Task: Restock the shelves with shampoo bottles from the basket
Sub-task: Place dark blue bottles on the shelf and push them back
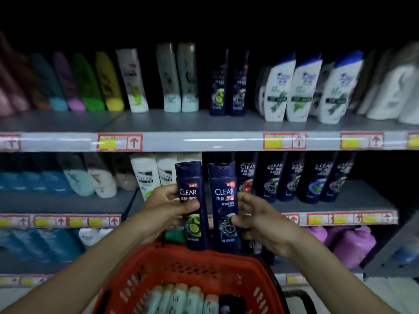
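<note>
I log, left to right: left hand (165, 202), fingers curled round a dark blue plastic shampoo bottle with green lime label (193, 205), marked "CLEAR", upright above the red plastic mesh basket (181, 266). Just beside it, a dark blue plastic shampoo bottle with black-and-white label (223, 207), also "CLEAR", gripped by my right hand (256, 220). Pale bottles lie in the basket.

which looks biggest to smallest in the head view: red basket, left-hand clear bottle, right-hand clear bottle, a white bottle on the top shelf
1. red basket, nearest the camera
2. left-hand bottle and right-hand bottle, alike
3. white bottle, farther off, so unsure
</note>
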The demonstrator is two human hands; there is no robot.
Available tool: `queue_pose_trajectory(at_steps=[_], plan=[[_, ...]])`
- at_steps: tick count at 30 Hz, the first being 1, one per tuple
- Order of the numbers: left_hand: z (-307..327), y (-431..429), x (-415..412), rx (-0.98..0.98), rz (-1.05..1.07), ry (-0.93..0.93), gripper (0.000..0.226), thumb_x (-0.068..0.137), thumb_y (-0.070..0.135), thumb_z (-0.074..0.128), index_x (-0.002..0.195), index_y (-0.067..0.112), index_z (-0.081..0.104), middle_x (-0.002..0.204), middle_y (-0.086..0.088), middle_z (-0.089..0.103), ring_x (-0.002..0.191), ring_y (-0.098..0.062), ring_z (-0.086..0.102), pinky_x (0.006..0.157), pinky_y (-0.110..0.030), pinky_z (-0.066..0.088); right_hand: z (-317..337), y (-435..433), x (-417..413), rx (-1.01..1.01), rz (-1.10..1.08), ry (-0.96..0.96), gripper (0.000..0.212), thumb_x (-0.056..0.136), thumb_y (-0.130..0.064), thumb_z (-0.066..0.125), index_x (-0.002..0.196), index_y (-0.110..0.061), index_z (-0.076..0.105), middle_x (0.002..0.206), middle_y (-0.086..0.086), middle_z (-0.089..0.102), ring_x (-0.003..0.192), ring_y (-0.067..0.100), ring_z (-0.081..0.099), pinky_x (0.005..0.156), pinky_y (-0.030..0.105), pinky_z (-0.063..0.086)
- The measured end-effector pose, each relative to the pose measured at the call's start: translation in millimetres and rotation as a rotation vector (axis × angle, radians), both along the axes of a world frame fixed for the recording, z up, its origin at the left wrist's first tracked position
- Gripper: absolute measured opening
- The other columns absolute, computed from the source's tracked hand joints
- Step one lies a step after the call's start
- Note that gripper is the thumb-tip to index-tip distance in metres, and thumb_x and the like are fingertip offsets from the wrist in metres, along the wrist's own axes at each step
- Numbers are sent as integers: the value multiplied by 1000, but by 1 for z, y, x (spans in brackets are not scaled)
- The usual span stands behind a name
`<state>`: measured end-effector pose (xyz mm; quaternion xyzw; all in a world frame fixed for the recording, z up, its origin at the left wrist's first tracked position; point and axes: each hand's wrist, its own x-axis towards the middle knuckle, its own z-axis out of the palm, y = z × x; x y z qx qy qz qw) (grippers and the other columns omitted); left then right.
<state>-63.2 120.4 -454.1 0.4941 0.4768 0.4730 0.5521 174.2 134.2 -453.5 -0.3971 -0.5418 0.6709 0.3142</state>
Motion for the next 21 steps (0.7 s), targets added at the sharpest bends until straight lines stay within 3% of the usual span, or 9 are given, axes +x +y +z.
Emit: queue_pose_trajectory(at_steps=[5,8,11,16,19,21], plan=[[82,39,12,214,-2,65,44,55,27,87,97,26,72,101,-7,74,94,-22,72,69,-27,57,62,28,-6,237,-93,41,39,94,5,51,121,-22,55,119,-5,67,114,18,63,97,44,51],[128,64,20,345,37,87,50,54,26,87,101,21,71,103,-5,74,95,-23,71,80,-36,56,102,52,-10,399,-165,66,38,95,1,51,118,-29,56,111,-17,69,107,4,65,88,29,54],[161,91,27,407,71,111,51,59,19,84,107,18,67,101,-4,75,94,-22,71,84,-37,54,136,80,-14,507,-248,106,38,96,1,49,115,-32,54,113,-15,67,107,0,62,84,21,55],[181,134,38,423,149,176,36,76,8,77,109,15,65,93,0,76,86,-14,72,77,-33,57,156,124,-20,544,-359,96,39,96,5,45,120,-25,50,120,-4,62,102,1,60,65,13,53],[173,150,44,409,186,191,30,78,7,75,105,17,65,81,10,75,73,-3,71,58,-15,53,147,141,-19,503,-383,35,36,98,3,43,121,-25,47,120,-3,60,103,5,58,67,16,52],[167,157,45,398,232,172,28,80,7,74,103,20,64,77,12,75,68,-1,70,50,-11,49,142,149,-17,492,-384,1,34,99,0,42,118,-29,46,113,-7,60,98,-1,56,64,14,50]])
